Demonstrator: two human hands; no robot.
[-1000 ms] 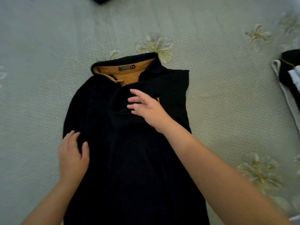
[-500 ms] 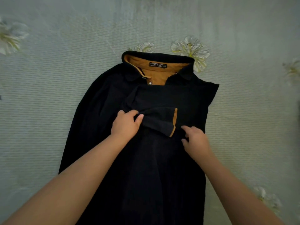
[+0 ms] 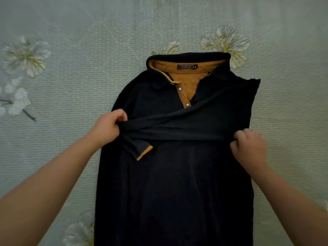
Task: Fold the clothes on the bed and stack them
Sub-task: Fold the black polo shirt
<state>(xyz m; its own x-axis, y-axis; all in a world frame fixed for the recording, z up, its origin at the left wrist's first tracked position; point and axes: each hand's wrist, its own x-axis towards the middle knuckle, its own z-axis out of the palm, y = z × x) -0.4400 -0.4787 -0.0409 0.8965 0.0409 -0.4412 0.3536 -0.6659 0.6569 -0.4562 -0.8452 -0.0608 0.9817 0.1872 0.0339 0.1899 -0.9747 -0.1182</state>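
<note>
Pale green bedspread, printed with white flowers, stretches under a black polo shirt lying face up at the centre, its mustard-lined collar at the far end. My left hand curls its fingers round the fabric of a sleeve drawn taut across the chest, the mustard-edged cuff hanging just right of that hand. My right hand pinches the shirt's right edge, fingers bent over the fold. Both forearms reach in from the near side.
</note>
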